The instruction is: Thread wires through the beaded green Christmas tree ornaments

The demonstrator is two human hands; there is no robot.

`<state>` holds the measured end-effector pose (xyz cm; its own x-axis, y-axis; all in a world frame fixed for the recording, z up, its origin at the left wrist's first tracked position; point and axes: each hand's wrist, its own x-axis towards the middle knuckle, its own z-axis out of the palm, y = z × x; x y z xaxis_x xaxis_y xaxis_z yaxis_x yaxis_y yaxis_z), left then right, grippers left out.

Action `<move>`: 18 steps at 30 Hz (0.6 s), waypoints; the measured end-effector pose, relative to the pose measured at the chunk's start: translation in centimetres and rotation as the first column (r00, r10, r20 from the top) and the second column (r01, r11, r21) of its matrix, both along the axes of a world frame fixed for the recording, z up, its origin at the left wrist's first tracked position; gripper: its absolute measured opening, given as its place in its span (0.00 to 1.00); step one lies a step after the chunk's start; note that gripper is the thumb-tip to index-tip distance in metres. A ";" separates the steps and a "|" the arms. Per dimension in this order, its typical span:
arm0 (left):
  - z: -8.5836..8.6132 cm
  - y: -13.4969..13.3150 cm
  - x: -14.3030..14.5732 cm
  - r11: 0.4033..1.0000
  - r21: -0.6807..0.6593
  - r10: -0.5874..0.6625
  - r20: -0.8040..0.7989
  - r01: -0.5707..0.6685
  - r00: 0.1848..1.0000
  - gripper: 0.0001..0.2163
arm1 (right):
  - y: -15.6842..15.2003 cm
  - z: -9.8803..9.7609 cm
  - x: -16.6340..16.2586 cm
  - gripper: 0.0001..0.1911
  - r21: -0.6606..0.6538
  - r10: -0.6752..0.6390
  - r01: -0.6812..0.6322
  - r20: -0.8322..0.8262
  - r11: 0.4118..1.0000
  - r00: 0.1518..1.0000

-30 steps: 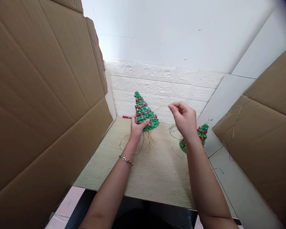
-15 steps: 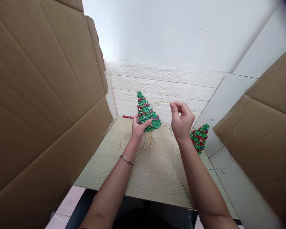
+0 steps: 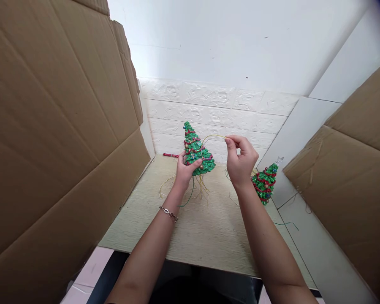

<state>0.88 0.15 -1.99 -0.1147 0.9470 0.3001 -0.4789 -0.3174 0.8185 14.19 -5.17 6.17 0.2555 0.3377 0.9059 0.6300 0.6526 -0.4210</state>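
Note:
My left hand is wrapped round the lower part of a small green Christmas tree with red garlands and little baubles, held above the table and leaning left at its tip. Thin yellow wires and a dark green wire hang from its underside. Between thumb and fingertips, my right hand pinches a thin yellow wire, which arcs over to the tree's right side. Partly behind my right forearm stands a second decorated Christmas tree, with a clear star on top.
On the pale wooden table, a red stick-like item lies at the back left. Loose wires lie under the tree, and a green wire at the right. Cardboard walls flank both sides; a white brick-patterned wall closes the back.
The held tree has shifted very slightly to the right. Both hands keep their grips, and the yellow wire still arcs between tree and right hand.

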 end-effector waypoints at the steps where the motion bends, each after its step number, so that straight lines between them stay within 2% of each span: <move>1: 0.0 0.0 0.0 1.000 0.000 -0.001 0.001 0.001 1.000 0.30 | 0.0 0.0 0.0 0.12 -0.001 -0.004 0.004 0.003 1.000 1.000; 10: 0.2 -0.2 0.1 1.000 -0.003 -0.011 0.022 0.012 1.000 0.29 | 0.0 -0.1 -0.1 0.14 -0.008 -0.041 0.041 0.039 0.999 0.998; 18: 0.9 -0.6 0.0 0.998 -0.011 -0.063 0.084 0.064 0.994 0.27 | -0.1 -0.1 -0.1 0.13 -0.005 -0.013 0.013 0.118 1.000 0.993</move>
